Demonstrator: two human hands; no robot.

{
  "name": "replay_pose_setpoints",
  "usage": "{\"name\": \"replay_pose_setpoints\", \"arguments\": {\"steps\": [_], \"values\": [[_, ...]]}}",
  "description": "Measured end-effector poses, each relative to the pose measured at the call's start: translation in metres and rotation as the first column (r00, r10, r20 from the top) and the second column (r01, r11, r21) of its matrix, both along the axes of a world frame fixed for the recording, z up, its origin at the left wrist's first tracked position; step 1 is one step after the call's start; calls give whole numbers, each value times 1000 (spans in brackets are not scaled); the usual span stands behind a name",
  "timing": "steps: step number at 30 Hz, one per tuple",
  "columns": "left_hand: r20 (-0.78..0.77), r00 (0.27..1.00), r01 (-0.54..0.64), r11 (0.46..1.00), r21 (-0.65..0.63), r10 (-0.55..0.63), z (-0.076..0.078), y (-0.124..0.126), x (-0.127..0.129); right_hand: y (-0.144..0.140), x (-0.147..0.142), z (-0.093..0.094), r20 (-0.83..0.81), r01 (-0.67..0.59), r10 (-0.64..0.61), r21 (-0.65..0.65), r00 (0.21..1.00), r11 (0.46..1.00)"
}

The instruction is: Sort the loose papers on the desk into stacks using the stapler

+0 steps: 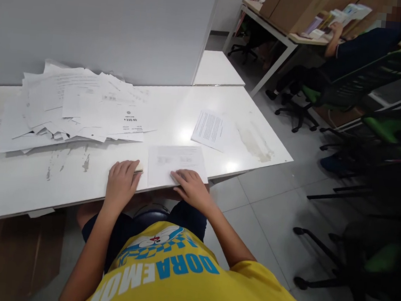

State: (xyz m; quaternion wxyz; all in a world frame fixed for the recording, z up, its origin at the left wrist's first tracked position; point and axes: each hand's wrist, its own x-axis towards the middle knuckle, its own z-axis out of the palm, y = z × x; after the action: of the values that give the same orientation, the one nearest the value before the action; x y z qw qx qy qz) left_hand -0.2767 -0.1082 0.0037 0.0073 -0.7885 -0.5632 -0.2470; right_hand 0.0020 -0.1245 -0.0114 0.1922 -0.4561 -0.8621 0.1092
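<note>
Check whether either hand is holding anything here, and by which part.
Nothing is lifted. The right hand presses flat on the near edge of the sheet of paper; the left hand covers a small object, unidentifiable.

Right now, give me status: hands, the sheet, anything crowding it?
Left hand flat on table edge, small object under fingers. Right hand pressing sheet at its lower corner. Loose paper pile lies left, second page beyond; neither touches it.

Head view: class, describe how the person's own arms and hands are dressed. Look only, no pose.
Both arms are bare to the hands: left hand and right hand show no gloves, rings or watch. A yellow shirt with blue and white lettering sits below them.
</note>
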Motion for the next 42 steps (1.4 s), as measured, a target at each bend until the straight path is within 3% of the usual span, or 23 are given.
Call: {"name": "replay_pose_setpoints", "arguments": {"steps": [6,10,19,26,42], "values": [[11,1000,6,1000,3,-6,-2,0,-5,-9,-1,-3,-73,-30,38,101,997,994],[23,999,-44,999,20,43,-4,0,-1,-6,-16,-8,-18,-135,139,137,990,981],[-3,988,-156,984,83,157,-9,-1,5,-10,-12,-12,61,-176,166,259,984,950],[8,984,-177,980,89,177,-11,1,6,-15,-7,-19,-19,-200,208,192,978,961],[-4,999,-50,997,59,50,-13,-3,-1,-15,-17,-14,-102,-190,212,188,972,964]]}}
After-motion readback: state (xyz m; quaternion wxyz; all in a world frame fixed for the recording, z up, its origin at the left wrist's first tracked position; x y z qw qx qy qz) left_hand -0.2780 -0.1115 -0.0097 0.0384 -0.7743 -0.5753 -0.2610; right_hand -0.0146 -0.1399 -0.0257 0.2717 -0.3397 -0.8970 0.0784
